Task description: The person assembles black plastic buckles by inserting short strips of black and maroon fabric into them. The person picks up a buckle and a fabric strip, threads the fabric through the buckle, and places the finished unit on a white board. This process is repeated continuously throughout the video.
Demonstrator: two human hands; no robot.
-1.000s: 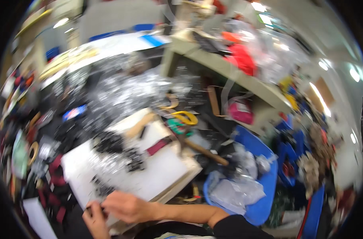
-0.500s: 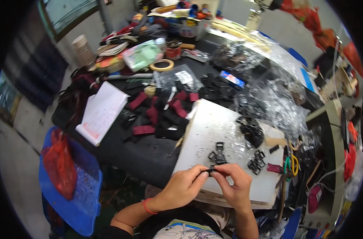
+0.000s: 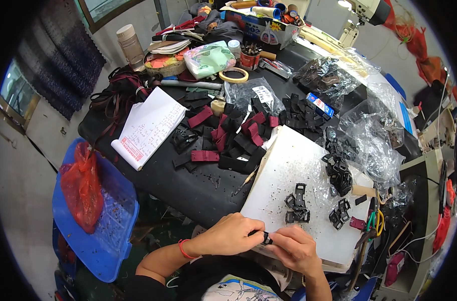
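Close to my body, at the near left edge of a white board [image 3: 268, 195], both hands meet around a small black buckle [image 3: 265, 238]. My left hand [image 3: 231, 234] pinches its left side, along with what looks like a bit of black strap. My right hand [image 3: 294, 246] has its thumb and fingers closed on the right side. The fingers cover much of the piece. Beyond them on the board lie a few loose black buckles [image 3: 299, 204], with another small group [image 3: 340, 214] further right.
A heap of black buckles [image 3: 339, 173] lies on the board's right side. Black and maroon strap pieces [image 3: 204, 155] are piled left of it, beside a notepad [image 3: 148, 128]. Scissors [image 3: 379, 223] lie right. A blue plastic chair [image 3: 115, 220] with a red bag stands left.
My hands have drawn back toward my body with the buckle, away from the loose ones on the board. The head view has shifted, so the table sits further right.
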